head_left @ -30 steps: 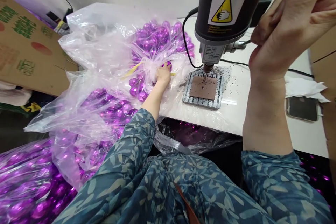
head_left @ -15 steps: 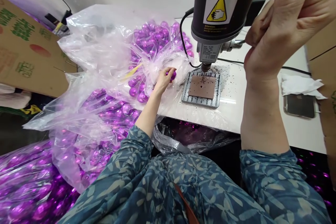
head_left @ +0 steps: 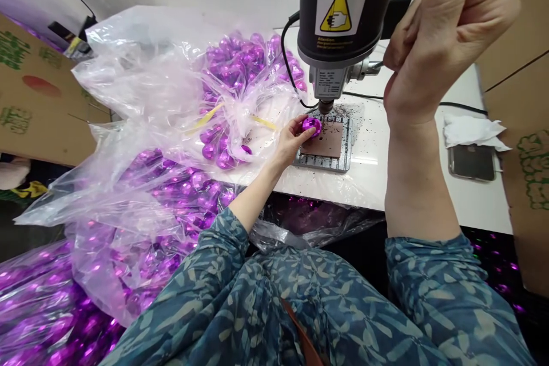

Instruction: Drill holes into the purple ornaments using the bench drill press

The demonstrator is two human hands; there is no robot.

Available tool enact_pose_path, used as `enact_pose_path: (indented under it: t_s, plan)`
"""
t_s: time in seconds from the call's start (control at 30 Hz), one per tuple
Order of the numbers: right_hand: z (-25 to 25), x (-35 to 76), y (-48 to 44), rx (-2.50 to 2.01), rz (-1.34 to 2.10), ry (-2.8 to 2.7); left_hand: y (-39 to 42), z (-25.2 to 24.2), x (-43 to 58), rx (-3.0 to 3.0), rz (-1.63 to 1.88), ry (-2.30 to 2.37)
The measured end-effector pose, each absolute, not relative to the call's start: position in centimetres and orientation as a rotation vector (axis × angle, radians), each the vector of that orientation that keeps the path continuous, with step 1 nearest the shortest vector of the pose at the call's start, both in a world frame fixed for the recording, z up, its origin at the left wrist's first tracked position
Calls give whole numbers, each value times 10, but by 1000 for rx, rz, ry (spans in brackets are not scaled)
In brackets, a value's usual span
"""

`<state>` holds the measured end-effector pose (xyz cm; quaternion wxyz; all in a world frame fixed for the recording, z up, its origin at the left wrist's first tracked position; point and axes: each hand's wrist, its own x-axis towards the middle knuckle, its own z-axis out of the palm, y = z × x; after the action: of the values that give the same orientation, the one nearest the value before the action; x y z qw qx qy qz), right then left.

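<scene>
Between the thumb and fingers of my left hand (head_left: 293,140) is a shiny purple faceted ball (head_left: 311,126). It is over the left part of a brown square plate (head_left: 330,144), which lies on the slotted metal base (head_left: 346,161) of a small drill press (head_left: 338,17). The drill's chuck (head_left: 326,107) hangs just right of and behind the ball. Raised beside the drill head, my right hand (head_left: 441,40) is closed around the end of its feed lever (head_left: 377,64), mostly hidden by the fingers.
Clear plastic bags with many purple balls (head_left: 240,60) cover the table's left side, and more bagged balls (head_left: 51,309) lie lower left. Dark shavings surround the base. A phone (head_left: 472,161) lies under white tissue (head_left: 474,132) at right. A plastic-lined opening (head_left: 317,223) is below the table edge.
My left hand has carried the purple ball rightward from beside the plastic bag to over the brown plate. My right hand stays raised at the lever. The whole view has shifted slightly.
</scene>
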<state>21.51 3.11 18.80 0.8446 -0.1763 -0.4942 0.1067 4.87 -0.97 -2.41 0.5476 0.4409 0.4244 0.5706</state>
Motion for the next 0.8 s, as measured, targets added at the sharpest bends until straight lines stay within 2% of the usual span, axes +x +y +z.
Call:
enact_pose_path:
  t_s: [0.33,0.57,0.8]
  plan:
    - [188,213,28,-404,202,-1062,0,-33,57,1338,1270,1096]
    - [188,213,19,-392,234,-1053,-9,-49,59,1793,1226,1116]
    - [186,210,3,-391,244,-1061,-11,-57,64,1716,1270,1005]
